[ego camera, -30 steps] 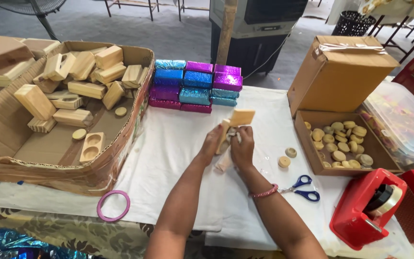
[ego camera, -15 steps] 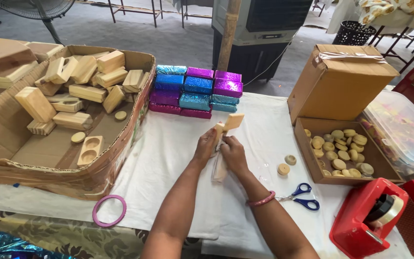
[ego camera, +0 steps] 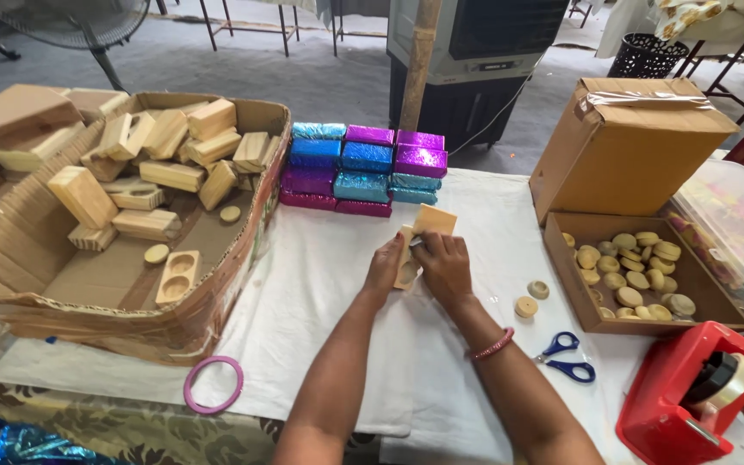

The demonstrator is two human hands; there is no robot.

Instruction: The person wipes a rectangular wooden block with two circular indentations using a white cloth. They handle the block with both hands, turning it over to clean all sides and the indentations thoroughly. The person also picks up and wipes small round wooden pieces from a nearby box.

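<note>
Left hand: the left hand (ego camera: 385, 267) grips the left edge of a pale oblong wooden block (ego camera: 418, 241), fingers curled round it.
Right hand: the right hand (ego camera: 443, 265) clasps the same block from the right, thumb and fingers pressed on its face; a pink bangle (ego camera: 491, 345) sits on that wrist.
Block: held upright just above the white cloth-covered table (ego camera: 329, 284), near its middle, in front of the foil stack.
Foil stack: shiny wrapped bricks in blue, teal and purple foil (ego camera: 362, 165) stand at the table's far edge; I count roughly eleven, and the lower ones are partly hidden.
Loose discs: two small round wooden discs (ego camera: 532, 298) lie right of the hands, well clear of the table edge.
Open tray box: a shallow brown cardboard box (ego camera: 643, 274) at the right side holds some twenty discs.
Big carton: a torn cardboard carton (ego camera: 122, 207) at the left edge holds over a dozen wooden blocks, too jumbled to count exactly.
Tools: one pair of blue-handled scissors (ego camera: 567, 357), one red tape dispenser (ego camera: 691, 396) at the near right corner, one pink plastic ring (ego camera: 213, 384) by the near edge.
Risk: the block is pinched by its edges only; I judge a slip would drop it on the cloth and knock the loose discs away.
Second risk: a forearm sweeping back could catch the scissors.
</note>
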